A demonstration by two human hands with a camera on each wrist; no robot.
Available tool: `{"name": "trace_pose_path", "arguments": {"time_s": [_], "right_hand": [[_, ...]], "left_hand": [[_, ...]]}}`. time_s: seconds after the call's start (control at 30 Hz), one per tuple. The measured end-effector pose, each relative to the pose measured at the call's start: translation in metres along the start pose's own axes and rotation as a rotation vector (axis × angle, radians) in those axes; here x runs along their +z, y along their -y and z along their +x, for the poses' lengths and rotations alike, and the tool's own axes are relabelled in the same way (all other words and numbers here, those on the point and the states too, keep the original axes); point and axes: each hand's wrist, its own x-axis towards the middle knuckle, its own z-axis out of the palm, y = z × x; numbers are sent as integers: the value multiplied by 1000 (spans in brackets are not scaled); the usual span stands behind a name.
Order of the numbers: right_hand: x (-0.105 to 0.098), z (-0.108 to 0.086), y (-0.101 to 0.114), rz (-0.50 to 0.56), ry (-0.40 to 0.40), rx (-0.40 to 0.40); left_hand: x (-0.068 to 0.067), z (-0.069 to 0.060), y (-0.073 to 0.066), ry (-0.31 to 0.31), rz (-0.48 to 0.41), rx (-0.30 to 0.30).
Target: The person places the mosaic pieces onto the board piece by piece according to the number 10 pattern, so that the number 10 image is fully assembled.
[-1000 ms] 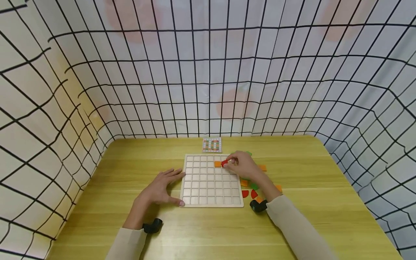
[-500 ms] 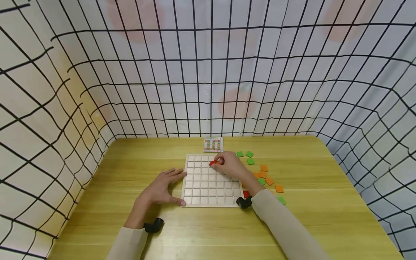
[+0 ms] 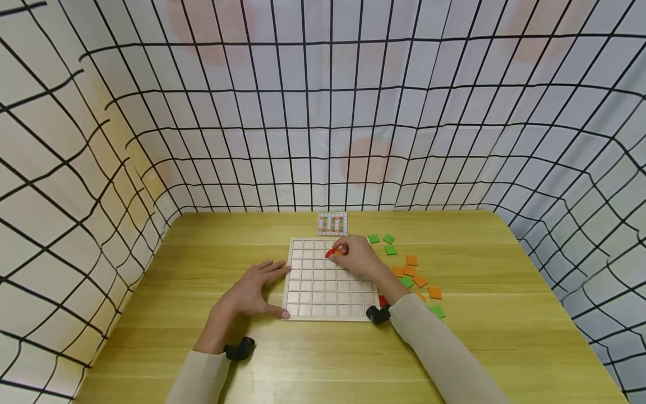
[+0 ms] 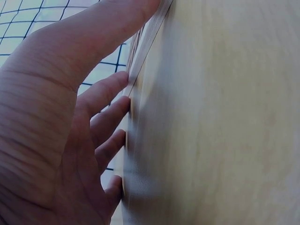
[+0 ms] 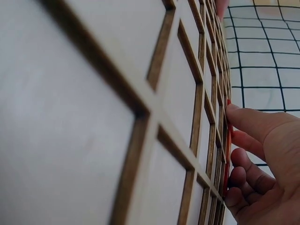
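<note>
A pale gridded board (image 3: 318, 286) lies on the table. My right hand (image 3: 357, 257) is over its far part, thumb and index finger pinching a red rounded piece (image 3: 330, 253) at a cell in the second row from the far edge. Just right of that piece an orange tile (image 3: 339, 252) shows, partly under the fingers. In the right wrist view the red piece (image 5: 228, 102) is by the thumb tip of the hand (image 5: 262, 154). My left hand (image 3: 252, 292) is spread, its thumb and fingertips touching the board's left edge; the left wrist view shows the hand (image 4: 79, 117) with fingers extended.
Beyond the board lies a small patterned card (image 3: 332, 224). Right of the board are scattered several green tiles (image 3: 388, 238) and orange tiles (image 3: 435, 293), with a red piece (image 3: 382, 301) near the right wrist. A black wire grid (image 3: 328, 129) surrounds the table's back and sides.
My right hand has moved left along the board with the red piece, from the right of the orange tile to its left, then stayed there. My left hand has stayed at the board's edge.
</note>
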Motion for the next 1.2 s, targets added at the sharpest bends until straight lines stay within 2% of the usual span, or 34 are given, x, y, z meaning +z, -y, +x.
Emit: {"name": "trace_pose_path", "arguments": {"time_s": [0.17,0.4,0.73,0.93,1.2], "right_hand": [[-1,0,0,-17,-10,-13],[-6,-4,-3,25,-11,-10],[-18,-14,-20,73,-39,-36],[-33,-23,-37,57,-53,-42],[-59,-37,-52,8,-115,-2]], "left_hand": [[0,0,0,0,-2,5],[0,2,-2,1,0,2],[1,0,-1,12,19,-5],[0,-1,-2,13,9,-6],[-1,-1,-3,9,13,-3]]}}
